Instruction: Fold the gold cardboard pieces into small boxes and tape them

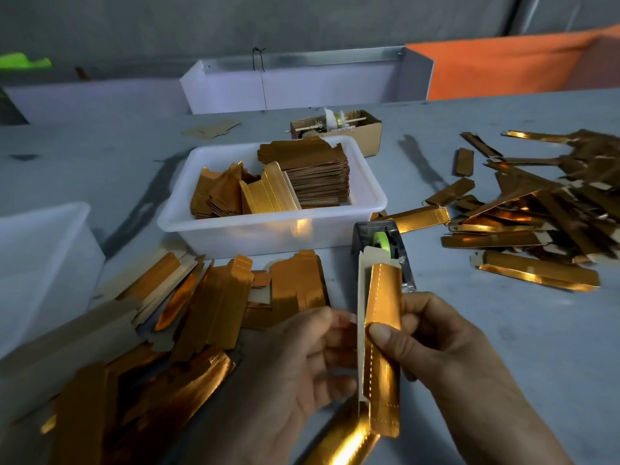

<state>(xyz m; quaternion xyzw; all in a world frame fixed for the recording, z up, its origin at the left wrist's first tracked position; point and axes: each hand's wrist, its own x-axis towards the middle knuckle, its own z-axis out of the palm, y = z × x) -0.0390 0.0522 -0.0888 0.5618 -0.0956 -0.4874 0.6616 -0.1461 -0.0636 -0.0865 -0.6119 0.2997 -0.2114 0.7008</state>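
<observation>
Grey table (503,330), gold cardboard piece (382,330) upright, right hand (432,344) fingers clamping it, left hand (302,360) blurred

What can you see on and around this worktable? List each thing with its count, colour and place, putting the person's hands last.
gold cardboard piece: one, gold, held upright in front
flat gold pieces: many, gold, heaped at left
folded boxes: many, gold, piled at right
white tub: one, centre, holding stacked gold pieces
tape dispenser: one, dark, green roll, behind held piece
brown carton: one, behind tub
left hand: blurred, beside held piece
right hand: grips held piece
</observation>
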